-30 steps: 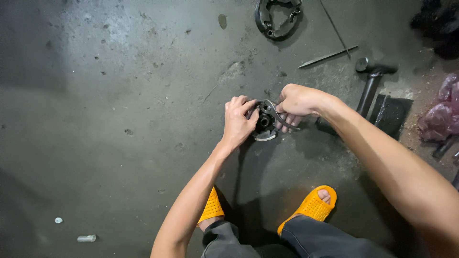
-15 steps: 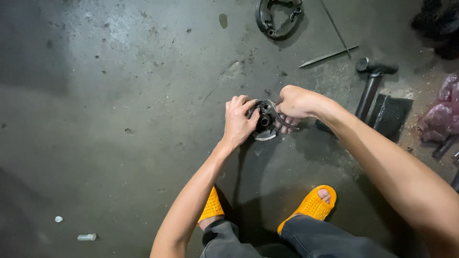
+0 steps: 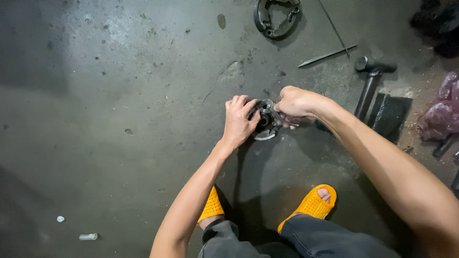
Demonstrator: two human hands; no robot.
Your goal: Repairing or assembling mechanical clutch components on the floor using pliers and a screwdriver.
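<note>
A small round dark metal part [image 3: 264, 125] with a shiny rim rests on the concrete floor in front of me. My left hand [image 3: 240, 120] grips its left side, fingers curled over the edge. My right hand [image 3: 295, 102] is closed around a thin metal tool [image 3: 276, 114] whose tip sits on the top of the part. Much of the part is hidden under both hands.
A hammer [image 3: 369, 81] and a dark flat block [image 3: 389, 114] lie to the right. A thin rod [image 3: 326, 56] and a curved metal ring piece [image 3: 276, 19] lie farther away. A pink bag [image 3: 439, 112] is at the right edge. My orange sandals [image 3: 311, 203] are below.
Both hands stay on the round part; only small shifts of the fingers and tool are visible.
</note>
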